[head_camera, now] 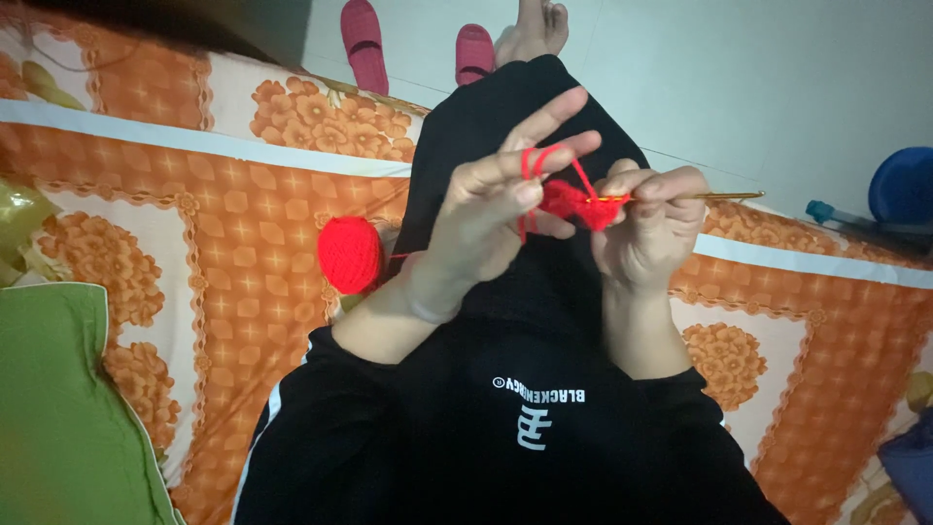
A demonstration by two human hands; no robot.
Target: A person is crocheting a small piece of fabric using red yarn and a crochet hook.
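The left hand is raised in front of the chest with its fingers half spread: red yarn loops over the index finger, and the thumb and middle finger pinch the small red crochet piece. The right hand is closed around a gold crochet hook, whose shaft sticks out to the right while its tip is buried in the edge of the crochet piece, between the two hands.

To work this stitch well, I judge that the yarn over the left index finger should stay taut enough for the hook tip to catch it cleanly, and the pinch on the crochet piece should sit close to the working loop so the fabric does not twist. The hook is best turned slightly downward as it draws through, so the strand does not split.

From the crochet piece a strand runs down past the left wrist toward the red yarn ball, which lies on the orange floral bedsheet just beside the left forearm. A green pillow sits at the lower left. Beyond the bed's edge, two pink slippers rest on the pale floor, near a bare foot.
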